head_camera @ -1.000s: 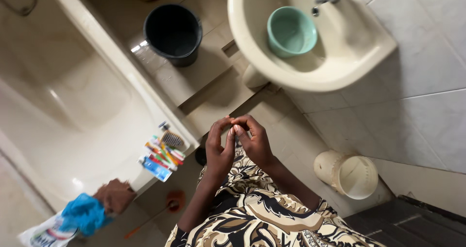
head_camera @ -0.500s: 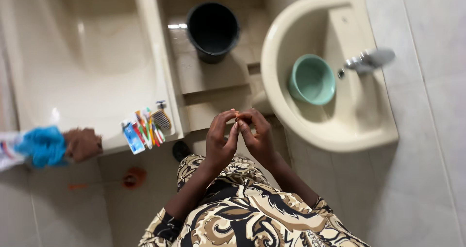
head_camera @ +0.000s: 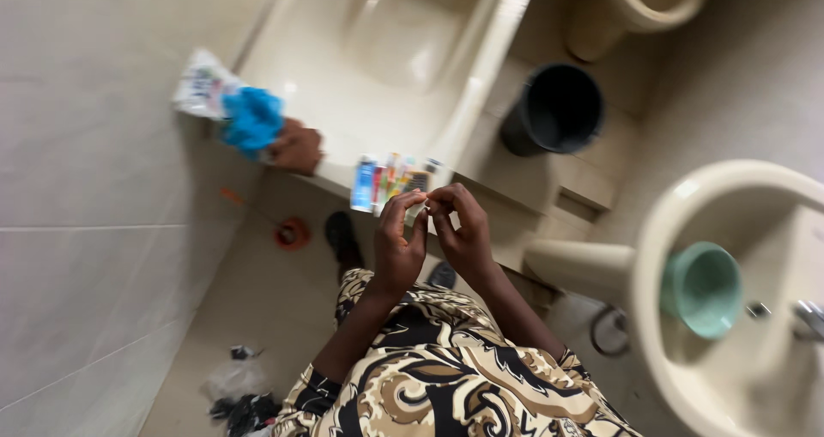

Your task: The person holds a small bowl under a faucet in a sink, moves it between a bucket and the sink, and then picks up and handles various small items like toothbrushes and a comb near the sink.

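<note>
From the head camera, the left hand [head_camera: 396, 246] and the right hand [head_camera: 459, 231] meet fingertip to fingertip in front of the body, fingers curled in, pinching a tiny pale item [head_camera: 418, 203] between them; what it is cannot be told. They hang over the rim of the cream bathtub [head_camera: 481, 76], where a cluster of colourful toothbrushes and tubes [head_camera: 386, 182] lies. A black plastic bucket [head_camera: 556, 109] stands beyond, and a mint-green bowl [head_camera: 702, 288] sits in the cream washbasin [head_camera: 678, 205].

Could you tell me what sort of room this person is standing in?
Most likely a home bathroom: a cream bathtub, a pedestal washbasin holding a green bowl, and a toilet are in view.
</note>
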